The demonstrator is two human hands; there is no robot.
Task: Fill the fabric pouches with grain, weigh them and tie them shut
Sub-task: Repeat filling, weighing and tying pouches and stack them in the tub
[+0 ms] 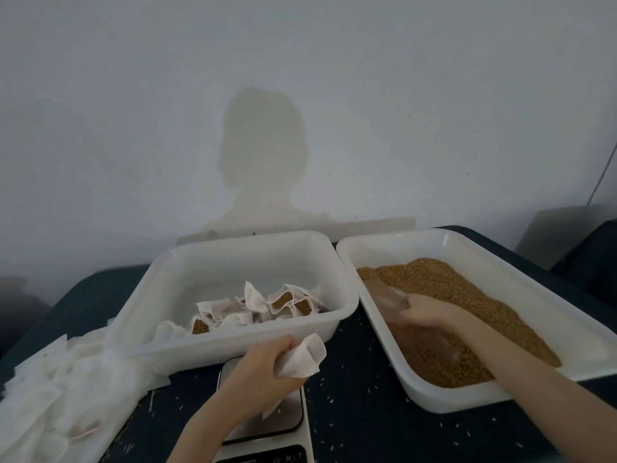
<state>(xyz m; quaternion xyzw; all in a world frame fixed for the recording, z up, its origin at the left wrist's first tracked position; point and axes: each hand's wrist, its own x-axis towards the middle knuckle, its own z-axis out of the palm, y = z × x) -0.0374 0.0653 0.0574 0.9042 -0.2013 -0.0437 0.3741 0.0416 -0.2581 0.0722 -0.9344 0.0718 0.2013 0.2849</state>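
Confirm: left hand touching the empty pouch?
Touching. The head view shows the left hand with fingers curled round the empty pouch, bunching it above the scale.

Left hand (267,364) grips pouch (302,359) above scale (267,419)

wall (133,111): plain, pale grey-white, dimly lit | shadow (263,155): a head-and-shoulders outline fell on the wall's middle | surface (354,389): dark blue-black, set against the wall | cord (601,175): thin, hung at the far right
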